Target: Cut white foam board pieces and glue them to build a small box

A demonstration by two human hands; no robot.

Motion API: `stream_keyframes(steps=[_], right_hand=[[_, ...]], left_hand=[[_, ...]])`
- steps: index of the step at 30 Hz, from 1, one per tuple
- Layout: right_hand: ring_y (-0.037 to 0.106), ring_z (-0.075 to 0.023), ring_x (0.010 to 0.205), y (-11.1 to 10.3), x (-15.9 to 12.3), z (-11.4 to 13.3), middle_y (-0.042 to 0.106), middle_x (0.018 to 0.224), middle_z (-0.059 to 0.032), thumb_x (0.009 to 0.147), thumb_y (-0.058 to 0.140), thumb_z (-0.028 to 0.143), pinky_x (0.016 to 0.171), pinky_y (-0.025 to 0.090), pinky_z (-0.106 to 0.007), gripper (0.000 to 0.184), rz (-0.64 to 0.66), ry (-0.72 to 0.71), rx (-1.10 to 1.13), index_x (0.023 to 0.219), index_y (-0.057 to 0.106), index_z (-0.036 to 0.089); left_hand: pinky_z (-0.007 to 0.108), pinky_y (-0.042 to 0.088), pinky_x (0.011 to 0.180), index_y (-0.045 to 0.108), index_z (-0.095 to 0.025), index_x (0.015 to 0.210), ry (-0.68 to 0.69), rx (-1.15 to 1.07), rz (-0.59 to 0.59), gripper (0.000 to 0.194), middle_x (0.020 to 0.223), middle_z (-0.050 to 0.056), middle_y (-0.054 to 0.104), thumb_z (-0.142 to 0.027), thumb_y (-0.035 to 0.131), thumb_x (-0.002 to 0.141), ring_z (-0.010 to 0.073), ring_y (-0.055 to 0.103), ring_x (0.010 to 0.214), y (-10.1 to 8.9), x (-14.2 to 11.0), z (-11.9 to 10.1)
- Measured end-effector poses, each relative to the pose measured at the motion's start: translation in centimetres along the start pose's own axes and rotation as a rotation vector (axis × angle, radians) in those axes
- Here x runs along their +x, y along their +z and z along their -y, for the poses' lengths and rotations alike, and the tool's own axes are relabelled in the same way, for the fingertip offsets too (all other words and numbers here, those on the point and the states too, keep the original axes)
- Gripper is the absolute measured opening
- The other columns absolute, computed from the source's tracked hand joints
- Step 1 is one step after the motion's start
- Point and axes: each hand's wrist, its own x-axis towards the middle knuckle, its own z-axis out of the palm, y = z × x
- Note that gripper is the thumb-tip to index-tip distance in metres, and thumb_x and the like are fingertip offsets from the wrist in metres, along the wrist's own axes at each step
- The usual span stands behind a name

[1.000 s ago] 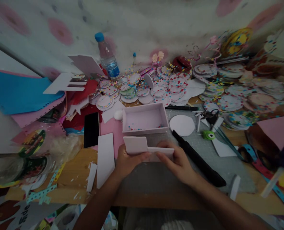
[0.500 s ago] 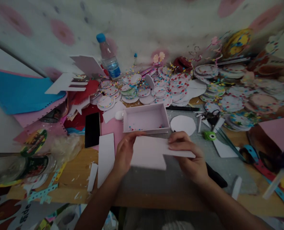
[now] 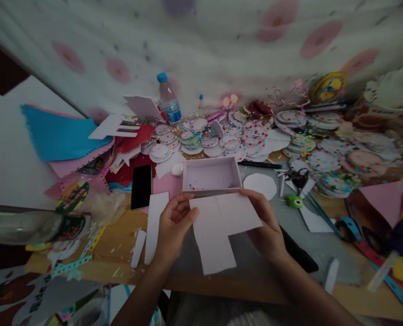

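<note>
Cardboard (image 3: 218,231), white and shaped like a letter L, was between the two hands, above the gray mat (image 3: 337,253) and just in front of the pink box (image 3: 211,174). The left hand (image 3: 174,224) pinched its left edge between thumb and fingers. The right hand (image 3: 266,226) held its right part, with fingers partly hidden behind it. The phone (image 3: 141,186) lay left of the box.

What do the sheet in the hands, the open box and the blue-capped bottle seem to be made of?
Sheet: matt white card or thin foam board; it looks flat and stiff.
Box: probably similar matt board, with thin straight walls.
Bottle: clear, shiny plastic, likely, being see-through.
</note>
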Motion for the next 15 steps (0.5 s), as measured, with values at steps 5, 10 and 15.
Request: stream_keyframes(steps=[5,10,15], right_hand=[[0.054,-0.0169,0.061,0.7,-2.2,1.0,0.062,0.098,-0.0025,0.078,0.058,0.027,0.053,0.043,-0.028,0.057,0.041,0.192,0.14,0.131,0.041,0.038],[0.062,-0.0228,0.078,-0.5,-4.8,1.7,0.064,0.106,-0.0065,0.074,0.063,0.04,0.063,0.049,-0.032,0.049,0.164,0.161,0.098,0.121,0.054,0.03],[0.057,-0.0158,0.066,-0.7,-6.8,2.6,0.062,0.077,-0.0016,0.085,0.06,0.035,0.056,0.045,-0.024,0.014,0.153,0.107,-0.306,0.091,0.062,0.023]], left_hand=[[0.02,0.049,0.067,0.059,-0.021,0.105,0.055,0.032,-0.051,0.032,0.086,0.001,0.069,-0.022,0.072,0.075,0.013,0.065,0.079,-0.7,-2.7,-0.5],[0.02,0.049,0.068,0.059,-0.021,0.103,0.15,0.147,-0.089,0.03,0.087,0.001,0.068,-0.023,0.071,0.075,0.0133,0.064,0.08,-0.9,-5.0,-0.1],[0.024,0.05,0.07,0.056,-0.022,0.106,0.249,0.412,0.077,0.024,0.091,0.003,0.065,-0.021,0.062,0.083,0.0145,0.063,0.081,0.0,-7.4,-0.7]])
